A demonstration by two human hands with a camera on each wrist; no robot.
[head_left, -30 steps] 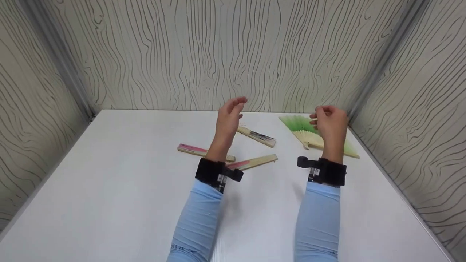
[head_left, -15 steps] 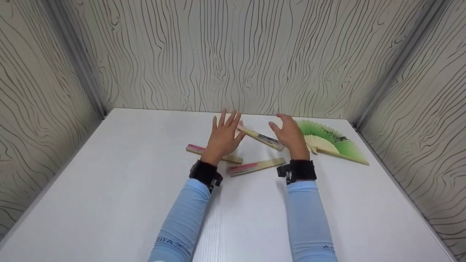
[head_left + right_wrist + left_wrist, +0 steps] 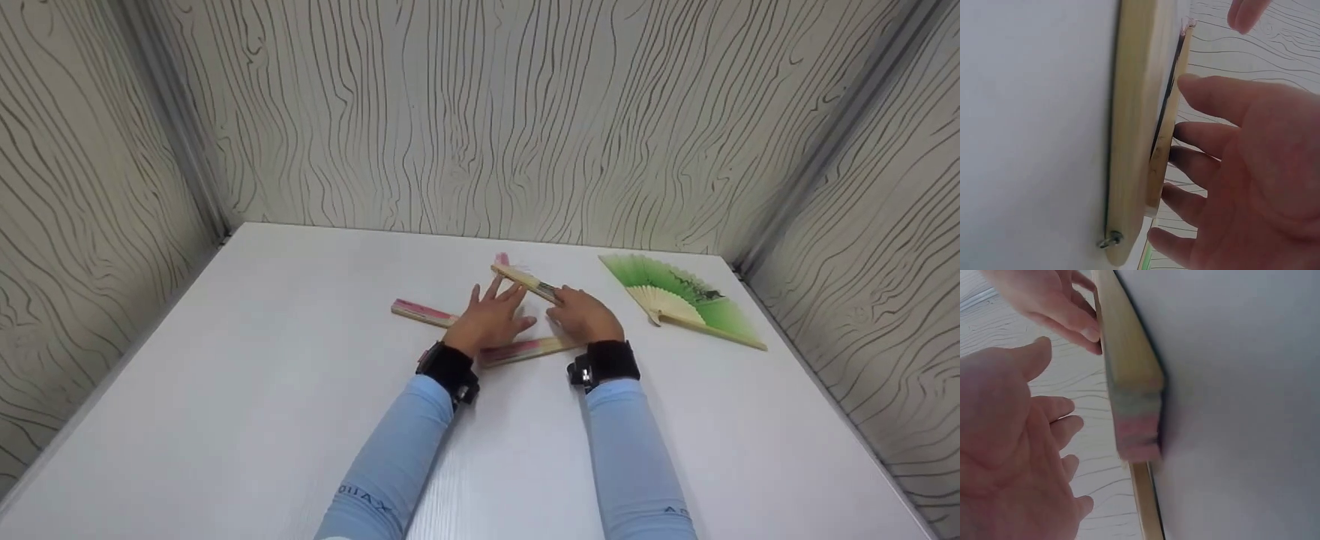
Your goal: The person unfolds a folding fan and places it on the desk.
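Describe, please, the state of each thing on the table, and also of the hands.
Green fan: spread open
Dark-patterned fan: folded
Pink bit beyond it: state unclear
Left pink fan: folded
Near pink fan: folded
Left hand: fingers spread
Right hand: fingers loosely bent

Lighting: soft, fairly even, moderately bright. Surface [image 3: 262, 390]: white, pale sheen at lower middle of head view; faint, soft-edged shadows beside sleeves [image 3: 390, 469]. Head view: wide-angle stretch toward edges. Left wrist view: greyish; nearest folded fan [image 3: 1135, 391] blurred. Right wrist view: fingertips of right hand [image 3: 1247, 163] shaded.
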